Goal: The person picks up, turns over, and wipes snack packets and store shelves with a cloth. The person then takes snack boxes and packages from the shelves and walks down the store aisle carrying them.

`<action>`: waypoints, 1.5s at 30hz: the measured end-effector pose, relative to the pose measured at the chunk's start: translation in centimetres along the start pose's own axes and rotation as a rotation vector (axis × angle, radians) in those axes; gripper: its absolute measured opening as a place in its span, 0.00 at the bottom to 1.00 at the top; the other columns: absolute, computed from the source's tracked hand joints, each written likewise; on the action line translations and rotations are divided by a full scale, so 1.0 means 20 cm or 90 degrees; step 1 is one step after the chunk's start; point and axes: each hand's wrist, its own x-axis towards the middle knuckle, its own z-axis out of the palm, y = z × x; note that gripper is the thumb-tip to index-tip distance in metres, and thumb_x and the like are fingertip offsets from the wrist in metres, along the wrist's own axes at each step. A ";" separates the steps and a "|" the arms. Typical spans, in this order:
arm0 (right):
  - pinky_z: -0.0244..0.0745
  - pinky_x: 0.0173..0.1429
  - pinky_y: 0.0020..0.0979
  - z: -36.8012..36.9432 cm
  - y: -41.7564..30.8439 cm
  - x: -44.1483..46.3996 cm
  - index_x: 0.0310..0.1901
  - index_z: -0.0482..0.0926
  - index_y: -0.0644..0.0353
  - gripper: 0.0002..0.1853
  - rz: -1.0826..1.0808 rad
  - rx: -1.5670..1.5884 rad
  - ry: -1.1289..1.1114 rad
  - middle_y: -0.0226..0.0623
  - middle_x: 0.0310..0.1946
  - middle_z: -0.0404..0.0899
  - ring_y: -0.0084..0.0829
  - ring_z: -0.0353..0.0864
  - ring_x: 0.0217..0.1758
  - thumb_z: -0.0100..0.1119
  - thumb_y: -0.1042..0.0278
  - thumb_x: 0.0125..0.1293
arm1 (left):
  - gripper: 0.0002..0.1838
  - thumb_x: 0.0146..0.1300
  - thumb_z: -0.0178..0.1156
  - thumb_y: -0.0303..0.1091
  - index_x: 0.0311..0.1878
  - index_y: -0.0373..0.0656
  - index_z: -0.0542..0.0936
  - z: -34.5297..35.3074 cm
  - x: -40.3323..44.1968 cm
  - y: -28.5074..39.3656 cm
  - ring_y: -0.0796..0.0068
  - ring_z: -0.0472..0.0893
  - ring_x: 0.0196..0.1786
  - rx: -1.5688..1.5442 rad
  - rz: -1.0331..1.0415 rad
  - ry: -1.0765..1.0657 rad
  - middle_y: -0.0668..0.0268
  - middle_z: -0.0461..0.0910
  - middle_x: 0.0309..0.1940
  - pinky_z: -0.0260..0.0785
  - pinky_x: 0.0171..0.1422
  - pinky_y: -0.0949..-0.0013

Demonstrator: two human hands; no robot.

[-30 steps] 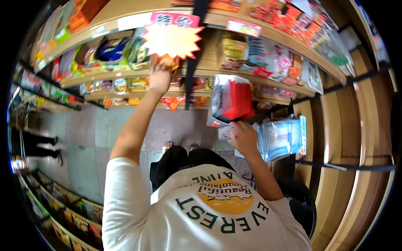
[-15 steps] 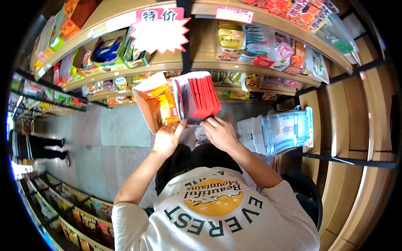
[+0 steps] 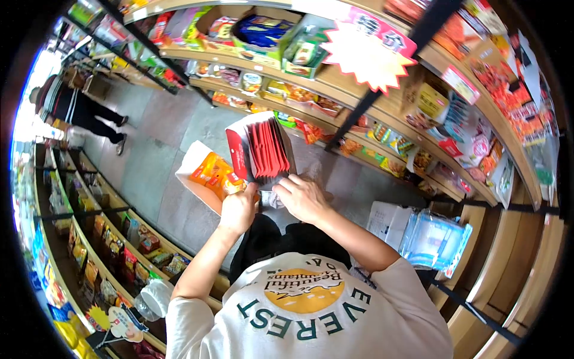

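My left hand (image 3: pixel 239 209) is closed, thumb on top, at the near edges of two open boxes held side by side. One is a white carton (image 3: pixel 190 157) with orange snack packets (image 3: pixel 210 173) inside. Beside it on the right, a box with a red side wall (image 3: pixel 237 154) holds a row of upright red packets (image 3: pixel 268 146). My right hand (image 3: pixel 304 198) grips the near right corner of this red-packet box, its fingertips at a dark edge. The undersides of both boxes are hidden.
Shelves of packaged snacks (image 3: pixel 263 33) curve around ahead, and more shelves (image 3: pixel 101 251) stand at the lower left. A blue plastic-wrapped pack (image 3: pixel 435 239) and a white carton (image 3: pixel 388 221) are at the right. A person (image 3: pixel 84 110) stands on the tiled floor at the far left.
My view has turned left, so the shelves ahead shift right and the left shelves show more. Both boxes stay in my hands; the red-packet box has tilted, showing its red side wall.
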 end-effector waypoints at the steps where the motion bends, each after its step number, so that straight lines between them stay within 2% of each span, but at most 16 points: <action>1: 0.72 0.35 0.32 0.04 -0.02 0.05 0.33 0.71 0.58 0.08 -0.005 0.009 -0.001 0.33 0.30 0.69 0.32 0.71 0.38 0.47 0.69 0.50 | 0.11 0.47 0.54 0.24 0.38 0.41 0.72 -0.01 0.00 -0.05 0.56 0.78 0.28 -0.007 -0.022 0.010 0.54 0.76 0.24 0.70 0.32 0.59; 4: 0.72 0.35 0.32 0.13 -0.08 0.21 0.33 0.71 0.58 0.08 -0.031 -0.005 0.006 0.34 0.30 0.69 0.33 0.71 0.37 0.47 0.70 0.50 | 0.08 0.50 0.55 0.29 0.36 0.42 0.72 -0.05 0.00 -0.27 0.57 0.77 0.24 -0.031 0.016 0.040 0.55 0.75 0.20 0.70 0.27 0.60; 5: 0.72 0.37 0.32 0.15 -0.11 0.28 0.33 0.71 0.59 0.08 -0.031 -0.010 -0.040 0.35 0.31 0.71 0.34 0.72 0.39 0.48 0.70 0.50 | 0.10 0.48 0.54 0.27 0.36 0.42 0.72 -0.08 0.00 -0.35 0.57 0.78 0.27 -0.057 0.001 0.001 0.56 0.76 0.22 0.70 0.30 0.60; 6: 0.72 0.38 0.32 0.19 -0.17 0.35 0.32 0.72 0.58 0.07 -0.056 -0.054 -0.008 0.35 0.34 0.73 0.35 0.73 0.41 0.49 0.70 0.50 | 0.11 0.45 0.53 0.25 0.36 0.42 0.72 -0.12 -0.01 -0.45 0.57 0.78 0.31 -0.094 -0.034 -0.047 0.57 0.76 0.25 0.70 0.34 0.59; 8: 0.72 0.39 0.35 0.28 -0.27 0.50 0.32 0.73 0.57 0.08 -0.082 -0.051 0.039 0.35 0.34 0.73 0.37 0.74 0.41 0.53 0.70 0.48 | 0.12 0.44 0.52 0.25 0.35 0.43 0.73 -0.20 -0.05 -0.61 0.58 0.78 0.32 -0.078 -0.022 -0.006 0.58 0.77 0.26 0.71 0.35 0.59; 10: 0.70 0.38 0.38 0.34 -0.39 0.72 0.34 0.74 0.57 0.11 -0.093 0.009 -0.012 0.37 0.31 0.72 0.40 0.72 0.38 0.56 0.71 0.45 | 0.10 0.46 0.53 0.30 0.35 0.44 0.73 -0.27 -0.05 -0.82 0.60 0.78 0.25 0.051 -0.046 0.039 0.56 0.76 0.22 0.70 0.27 0.59; 12: 0.68 0.38 0.39 0.42 -0.51 0.93 0.33 0.73 0.59 0.11 -0.112 0.054 -0.040 0.40 0.30 0.72 0.42 0.72 0.35 0.56 0.73 0.44 | 0.07 0.48 0.53 0.32 0.32 0.46 0.74 -0.43 -0.09 -0.98 0.62 0.77 0.20 0.055 -0.042 0.102 0.59 0.75 0.18 0.68 0.23 0.61; 15: 0.68 0.36 0.38 0.59 -0.73 1.25 0.33 0.73 0.60 0.11 -0.186 0.068 -0.028 0.38 0.28 0.71 0.40 0.71 0.34 0.56 0.73 0.44 | 0.08 0.49 0.55 0.39 0.28 0.46 0.73 -0.57 -0.19 -1.34 0.62 0.76 0.16 0.094 -0.051 0.226 0.60 0.72 0.11 0.67 0.20 0.62; 20: 0.68 0.37 0.36 0.84 -1.05 1.70 0.32 0.73 0.60 0.10 -0.282 0.085 -0.054 0.37 0.28 0.72 0.38 0.72 0.34 0.56 0.74 0.44 | 0.12 0.49 0.57 0.44 0.24 0.44 0.72 -0.82 -0.38 -1.80 0.63 0.76 0.16 0.111 -0.124 0.283 0.61 0.72 0.10 0.67 0.20 0.62; 23: 0.69 0.37 0.34 0.99 -1.18 1.93 0.32 0.73 0.59 0.10 -0.355 0.101 -0.111 0.35 0.29 0.72 0.37 0.72 0.35 0.57 0.73 0.44 | 0.14 0.50 0.57 0.44 0.23 0.44 0.71 -0.87 -0.44 -2.03 0.63 0.76 0.17 0.101 -0.184 0.314 0.60 0.72 0.11 0.67 0.20 0.62; 25: 0.69 0.37 0.34 1.09 -1.25 2.08 0.32 0.73 0.58 0.10 -0.375 0.090 -0.134 0.35 0.29 0.72 0.36 0.72 0.35 0.57 0.72 0.44 | 0.14 0.50 0.57 0.44 0.22 0.43 0.71 -0.89 -0.46 -2.16 0.62 0.76 0.17 0.100 -0.283 0.324 0.59 0.73 0.12 0.67 0.21 0.62; 29: 0.70 0.37 0.34 1.27 -1.35 2.41 0.33 0.73 0.57 0.11 -0.417 0.095 -0.195 0.34 0.30 0.72 0.35 0.73 0.35 0.57 0.71 0.45 | 0.14 0.51 0.56 0.43 0.22 0.43 0.70 -0.94 -0.46 -2.45 0.62 0.77 0.19 0.083 -0.331 0.356 0.59 0.73 0.13 0.67 0.21 0.62; 31: 0.69 0.34 0.36 1.38 -1.39 2.60 0.33 0.73 0.57 0.12 -0.440 0.141 -0.219 0.35 0.29 0.72 0.37 0.73 0.34 0.58 0.73 0.43 | 0.13 0.51 0.56 0.43 0.22 0.43 0.70 -1.01 -0.45 -2.60 0.62 0.77 0.18 0.088 -0.342 0.354 0.59 0.73 0.13 0.67 0.21 0.62; 36: 0.70 0.36 0.36 1.60 -1.49 3.07 0.35 0.73 0.56 0.12 -0.496 0.166 -0.274 0.33 0.30 0.72 0.35 0.74 0.35 0.58 0.70 0.45 | 0.12 0.50 0.57 0.42 0.21 0.44 0.70 -1.21 -0.37 -2.98 0.63 0.76 0.18 0.107 -0.408 0.353 0.60 0.72 0.12 0.68 0.21 0.63; 40: 0.71 0.36 0.35 1.77 -1.63 3.51 0.35 0.73 0.56 0.12 -0.546 0.195 -0.245 0.33 0.31 0.73 0.34 0.74 0.36 0.58 0.71 0.45 | 0.12 0.50 0.57 0.41 0.21 0.44 0.71 -1.45 -0.30 -3.26 0.63 0.75 0.17 0.153 -0.447 0.369 0.61 0.71 0.10 0.68 0.21 0.63; 45: 0.71 0.39 0.34 1.96 -1.83 3.92 0.43 0.73 0.55 0.18 -0.581 0.234 -0.287 0.34 0.37 0.72 0.36 0.74 0.38 0.57 0.73 0.47 | 0.12 0.48 0.58 0.42 0.21 0.44 0.72 -1.68 -0.27 -3.64 0.62 0.76 0.17 0.138 -0.519 0.386 0.60 0.72 0.11 0.68 0.22 0.62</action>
